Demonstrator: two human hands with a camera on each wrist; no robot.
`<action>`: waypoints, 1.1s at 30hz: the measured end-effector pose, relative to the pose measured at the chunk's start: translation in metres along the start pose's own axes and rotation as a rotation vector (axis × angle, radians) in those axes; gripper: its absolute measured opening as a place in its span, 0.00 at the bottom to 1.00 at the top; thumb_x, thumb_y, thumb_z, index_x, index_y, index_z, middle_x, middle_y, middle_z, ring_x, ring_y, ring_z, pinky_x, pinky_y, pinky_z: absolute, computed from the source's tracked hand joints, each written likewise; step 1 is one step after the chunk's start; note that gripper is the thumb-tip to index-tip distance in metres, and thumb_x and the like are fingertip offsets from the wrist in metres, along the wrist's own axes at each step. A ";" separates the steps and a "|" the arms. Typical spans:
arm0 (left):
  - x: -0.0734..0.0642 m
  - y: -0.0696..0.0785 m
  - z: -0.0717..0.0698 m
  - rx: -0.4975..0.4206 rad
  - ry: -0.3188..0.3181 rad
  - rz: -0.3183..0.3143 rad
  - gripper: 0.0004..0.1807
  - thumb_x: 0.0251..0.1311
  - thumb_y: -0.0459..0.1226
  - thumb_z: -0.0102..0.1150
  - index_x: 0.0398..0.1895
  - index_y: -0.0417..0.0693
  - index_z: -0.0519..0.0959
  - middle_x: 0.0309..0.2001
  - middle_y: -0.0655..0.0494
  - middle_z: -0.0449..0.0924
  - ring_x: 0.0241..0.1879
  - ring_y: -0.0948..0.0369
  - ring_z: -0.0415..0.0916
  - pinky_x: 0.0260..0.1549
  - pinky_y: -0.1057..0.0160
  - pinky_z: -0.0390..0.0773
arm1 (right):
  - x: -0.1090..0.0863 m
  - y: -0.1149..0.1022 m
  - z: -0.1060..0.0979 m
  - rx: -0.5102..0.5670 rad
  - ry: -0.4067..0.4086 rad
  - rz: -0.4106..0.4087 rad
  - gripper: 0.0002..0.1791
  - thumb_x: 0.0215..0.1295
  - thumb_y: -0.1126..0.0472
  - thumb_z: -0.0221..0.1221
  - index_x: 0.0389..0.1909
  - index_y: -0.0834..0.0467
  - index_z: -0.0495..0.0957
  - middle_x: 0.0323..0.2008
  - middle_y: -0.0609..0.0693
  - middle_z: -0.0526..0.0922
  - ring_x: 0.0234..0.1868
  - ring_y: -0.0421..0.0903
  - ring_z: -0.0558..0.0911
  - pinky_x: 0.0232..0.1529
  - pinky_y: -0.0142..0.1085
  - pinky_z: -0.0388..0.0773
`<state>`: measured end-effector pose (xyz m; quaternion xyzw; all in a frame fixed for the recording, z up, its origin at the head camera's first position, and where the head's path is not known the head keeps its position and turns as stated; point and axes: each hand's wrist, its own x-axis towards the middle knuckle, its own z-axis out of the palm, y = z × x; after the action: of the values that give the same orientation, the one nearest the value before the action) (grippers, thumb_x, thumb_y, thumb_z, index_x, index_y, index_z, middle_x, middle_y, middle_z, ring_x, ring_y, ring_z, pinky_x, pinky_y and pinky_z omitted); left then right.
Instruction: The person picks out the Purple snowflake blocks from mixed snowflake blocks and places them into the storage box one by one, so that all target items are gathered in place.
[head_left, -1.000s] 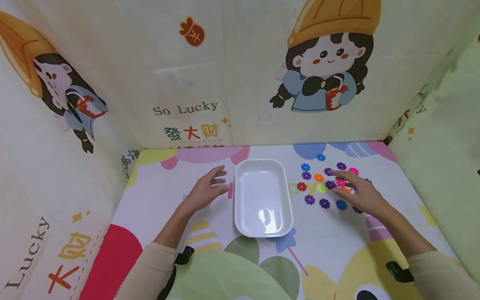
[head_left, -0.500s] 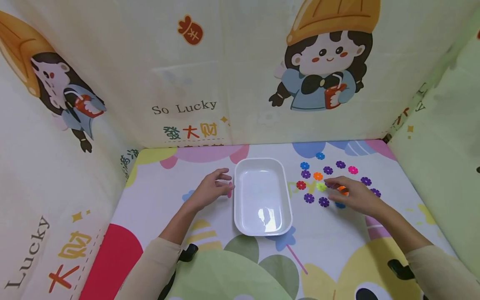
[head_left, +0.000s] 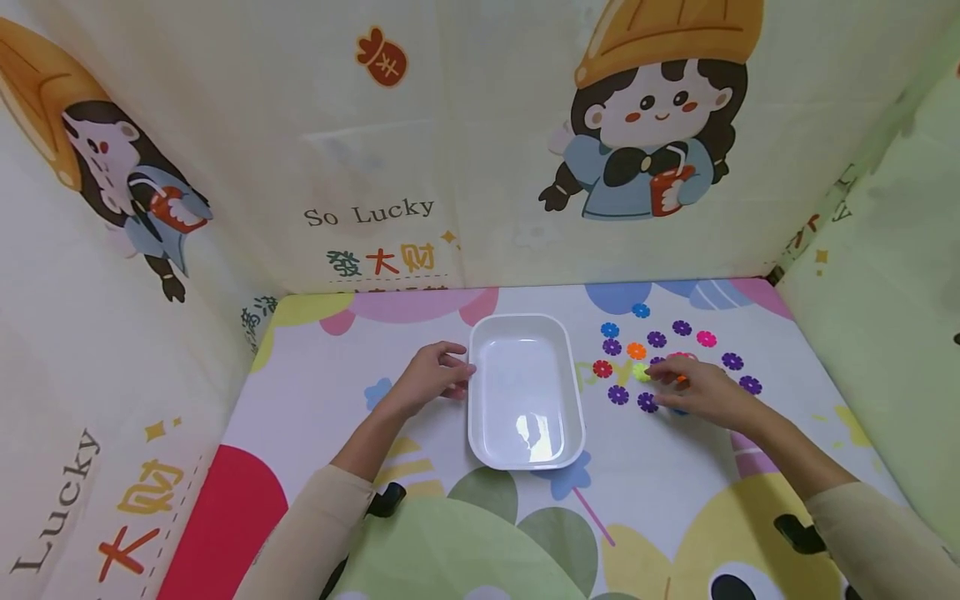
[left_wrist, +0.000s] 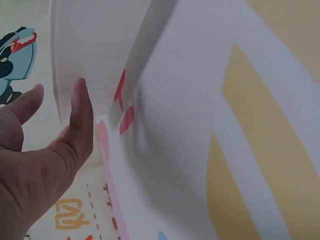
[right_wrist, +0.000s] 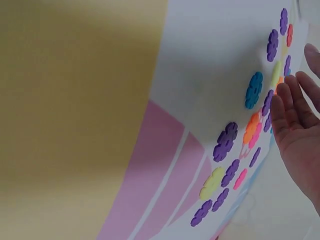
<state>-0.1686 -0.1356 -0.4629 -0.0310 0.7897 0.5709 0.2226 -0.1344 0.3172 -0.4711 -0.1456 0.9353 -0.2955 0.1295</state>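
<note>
A white rectangular tray stands mid-table with nothing in it. My left hand is at its left rim, fingertips at or very near the edge; in the left wrist view the fingers are loosely bent beside the tray wall, not visibly gripping it. Over the scattered flower-shaped plastic discs on the right hovers my right hand, its fingers loosely extended and nothing visible between them. A yellow-green disc and a purple disc lie near its fingertips. Some discs are hidden beneath this hand.
Around the right hand lie several more discs, among them a red disc, an orange disc and a pink disc. A printed cloth covers the table. Patterned curtain walls enclose its back and sides.
My left hand has moved right and slightly toward me, up to the tray's rim. The right hand has shifted slightly left and nearer over the discs. The tray stays put.
</note>
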 end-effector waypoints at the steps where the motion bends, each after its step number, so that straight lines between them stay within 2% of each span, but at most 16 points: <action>1: 0.001 0.000 0.001 -0.006 -0.001 -0.009 0.30 0.64 0.36 0.71 0.67 0.39 0.72 0.48 0.41 0.82 0.33 0.54 0.86 0.35 0.58 0.92 | 0.000 0.000 0.001 -0.001 0.000 -0.001 0.26 0.62 0.59 0.72 0.60 0.61 0.79 0.51 0.56 0.84 0.52 0.54 0.82 0.53 0.49 0.89; 7: 0.003 -0.002 0.005 -0.026 -0.006 -0.016 0.25 0.63 0.34 0.71 0.61 0.37 0.74 0.42 0.43 0.82 0.29 0.57 0.84 0.29 0.58 0.92 | 0.001 0.001 0.005 -0.015 0.002 -0.032 0.24 0.60 0.61 0.73 0.57 0.62 0.81 0.49 0.55 0.85 0.49 0.52 0.83 0.51 0.47 0.89; 14: 0.005 -0.002 0.007 -0.058 0.004 0.000 0.24 0.64 0.30 0.69 0.61 0.37 0.73 0.34 0.46 0.80 0.23 0.59 0.81 0.24 0.57 0.91 | 0.004 0.001 0.010 -0.024 -0.002 -0.056 0.23 0.59 0.60 0.75 0.54 0.62 0.83 0.46 0.54 0.87 0.47 0.53 0.85 0.50 0.47 0.90; 20: 0.007 -0.001 0.008 -0.093 -0.002 0.004 0.21 0.65 0.28 0.66 0.60 0.36 0.72 0.33 0.47 0.78 0.21 0.60 0.81 0.23 0.57 0.91 | 0.005 0.002 0.014 -0.026 -0.018 -0.054 0.22 0.59 0.60 0.74 0.53 0.62 0.83 0.47 0.54 0.86 0.47 0.51 0.85 0.50 0.46 0.90; 27: 0.008 -0.001 0.008 -0.107 -0.005 0.006 0.18 0.66 0.28 0.65 0.56 0.36 0.73 0.32 0.47 0.77 0.21 0.60 0.81 0.23 0.59 0.90 | 0.010 0.001 0.019 -0.059 -0.015 -0.053 0.19 0.57 0.61 0.75 0.49 0.61 0.84 0.44 0.52 0.86 0.43 0.46 0.82 0.44 0.35 0.89; 33: 0.008 0.001 0.007 -0.109 -0.010 -0.001 0.17 0.67 0.28 0.65 0.55 0.36 0.72 0.31 0.49 0.76 0.21 0.60 0.80 0.22 0.60 0.90 | 0.014 -0.001 0.019 -0.063 -0.029 -0.051 0.17 0.57 0.64 0.75 0.46 0.62 0.83 0.41 0.52 0.85 0.40 0.45 0.79 0.41 0.32 0.87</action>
<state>-0.1740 -0.1272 -0.4669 -0.0405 0.7562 0.6133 0.2247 -0.1405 0.3017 -0.4876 -0.1779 0.9381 -0.2669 0.1307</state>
